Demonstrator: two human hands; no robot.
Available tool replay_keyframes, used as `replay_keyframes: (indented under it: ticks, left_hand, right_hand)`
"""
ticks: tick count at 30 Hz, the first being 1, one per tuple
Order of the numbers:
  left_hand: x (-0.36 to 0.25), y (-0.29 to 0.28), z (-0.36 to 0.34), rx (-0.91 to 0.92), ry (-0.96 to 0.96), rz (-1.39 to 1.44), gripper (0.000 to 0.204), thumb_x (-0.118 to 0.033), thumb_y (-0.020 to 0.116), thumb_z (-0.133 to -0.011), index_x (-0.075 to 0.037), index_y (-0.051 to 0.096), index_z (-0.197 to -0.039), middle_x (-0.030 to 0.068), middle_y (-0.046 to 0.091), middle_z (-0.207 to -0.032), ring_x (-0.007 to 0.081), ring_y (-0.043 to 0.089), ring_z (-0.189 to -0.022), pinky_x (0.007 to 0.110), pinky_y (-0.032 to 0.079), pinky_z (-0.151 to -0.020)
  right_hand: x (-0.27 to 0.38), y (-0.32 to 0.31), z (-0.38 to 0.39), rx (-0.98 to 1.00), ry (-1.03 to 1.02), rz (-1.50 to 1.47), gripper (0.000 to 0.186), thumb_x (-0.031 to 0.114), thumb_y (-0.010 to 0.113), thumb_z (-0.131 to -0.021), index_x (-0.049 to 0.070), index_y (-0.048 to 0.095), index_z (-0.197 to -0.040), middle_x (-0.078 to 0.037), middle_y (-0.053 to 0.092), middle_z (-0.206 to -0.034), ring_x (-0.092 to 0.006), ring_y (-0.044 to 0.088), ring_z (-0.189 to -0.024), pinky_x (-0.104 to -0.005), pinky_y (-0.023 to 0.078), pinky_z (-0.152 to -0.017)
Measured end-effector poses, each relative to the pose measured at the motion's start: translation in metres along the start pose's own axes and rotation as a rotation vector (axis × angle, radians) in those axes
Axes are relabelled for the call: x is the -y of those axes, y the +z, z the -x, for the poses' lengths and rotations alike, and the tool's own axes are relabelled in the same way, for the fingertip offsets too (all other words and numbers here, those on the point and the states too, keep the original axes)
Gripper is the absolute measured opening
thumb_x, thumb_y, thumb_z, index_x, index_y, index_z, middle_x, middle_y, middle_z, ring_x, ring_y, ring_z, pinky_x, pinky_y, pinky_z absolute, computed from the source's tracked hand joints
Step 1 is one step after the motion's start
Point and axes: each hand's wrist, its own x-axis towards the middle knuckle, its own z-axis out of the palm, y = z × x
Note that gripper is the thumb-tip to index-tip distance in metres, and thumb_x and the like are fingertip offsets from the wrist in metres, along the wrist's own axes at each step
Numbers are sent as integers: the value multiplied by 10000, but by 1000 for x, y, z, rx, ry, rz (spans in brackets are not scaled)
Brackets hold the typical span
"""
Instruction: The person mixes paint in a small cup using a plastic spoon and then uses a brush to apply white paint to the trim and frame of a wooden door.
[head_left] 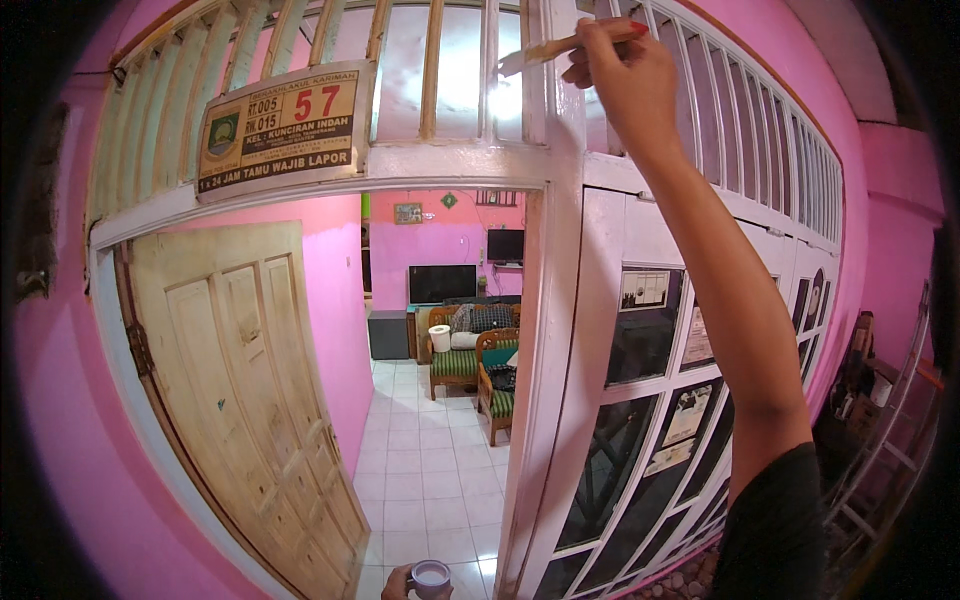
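Note:
Raised high at the upper right, my right hand [618, 78] grips a paintbrush [548, 50] by its handle, whose red end sticks out past the fingers. The bristles point left, at a narrow white-coated slat [506, 95] over the doorway; I cannot tell if they touch it. At the bottom edge my left hand [397, 583] is closed round a small cup [431, 575] with white paint in it. Slats farther left, such as a bare one [432, 80], are yellowish brown. The post [562, 180] beside the doorway is white and glossy.
A wooden door [245, 390] stands open inward on the left. Above it hangs a printed sign [285, 130]. White glazed panels [640, 420] fill the right, with a ladder [890, 440] beyond. Green-striped chairs [455, 365] stand inside on a tiled floor [420, 485].

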Motion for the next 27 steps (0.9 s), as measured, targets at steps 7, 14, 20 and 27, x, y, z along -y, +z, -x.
replay_keyframes:
  ticks: [7,14,20,27]
  left_hand:
    - [-18,6,5,3,-3,-33,564,-175,896,-776,10,620,-1232,123,670,-1044,215,678,-891,337,562,-785]
    - [-2,48,-10,161,17,6,603,-182,918,-745,-6,602,-1228,125,648,-1129,241,664,-1073,356,535,-946]
    - [-30,57,-16,128,57,-22,640,-173,911,-733,-8,575,-1252,146,625,-1153,287,629,-1100,374,502,-983]
    - [-44,89,-17,219,56,17,678,-145,870,-788,-23,506,-1348,121,576,-1274,220,577,-1223,354,452,-1080]
  right_hand:
    - [23,-58,66,24,93,-250,316,216,696,-998,-81,694,-1104,-134,738,-891,-181,709,-720,-305,574,-669]
    - [50,-107,189,17,585,-256,305,251,634,-1038,-51,674,-1060,-129,706,-767,-205,701,-601,-279,512,-524]
    - [79,-114,299,280,912,-251,243,206,609,-1041,-29,642,-988,-118,679,-768,-169,646,-546,-259,499,-480]
    - [88,-147,373,550,1085,-327,81,18,656,-990,-48,656,-1038,-120,679,-981,-120,652,-685,-244,541,-582]
